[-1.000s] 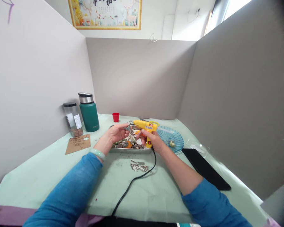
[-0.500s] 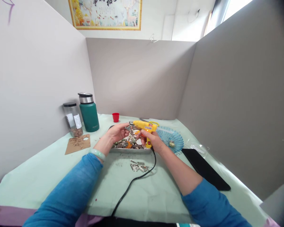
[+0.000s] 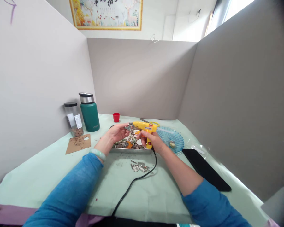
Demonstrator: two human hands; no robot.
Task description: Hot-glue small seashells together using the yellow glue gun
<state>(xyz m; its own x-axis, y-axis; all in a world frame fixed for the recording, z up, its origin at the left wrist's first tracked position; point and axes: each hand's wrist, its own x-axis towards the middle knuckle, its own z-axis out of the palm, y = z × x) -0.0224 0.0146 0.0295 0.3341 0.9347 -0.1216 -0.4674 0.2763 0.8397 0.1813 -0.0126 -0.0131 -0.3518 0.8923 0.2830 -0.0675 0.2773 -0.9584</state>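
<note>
My right hand [image 3: 151, 140] is wrapped round the handle of a yellow hot glue gun [image 3: 145, 126], its nozzle pointing left. A black cord [image 3: 134, 179] runs from the handle to the table's front edge. My left hand [image 3: 115, 133] pinches a small greyish piece [image 3: 127, 127] at the nozzle's tip; its exact kind is too small to make out. Below both hands is a metal tray [image 3: 130, 151] heaped with pebbles, shells and an orange piece [image 3: 129, 145]. In front of the tray lies a loose pile of small silvery clips [image 3: 139, 166].
To the left stand a green bottle [image 3: 90, 116], a lidded jar [image 3: 73, 119] and a brown board [image 3: 78, 144]. A red cup [image 3: 116, 117] sits behind the tray. On the right are a blue scalloped plate [image 3: 178, 140] and a black flat panel [image 3: 205, 170]. Grey partitions [image 3: 142, 78] enclose the table.
The view has shifted very slightly. Both hands, the glue gun and the small piece keep practically the same positions.
</note>
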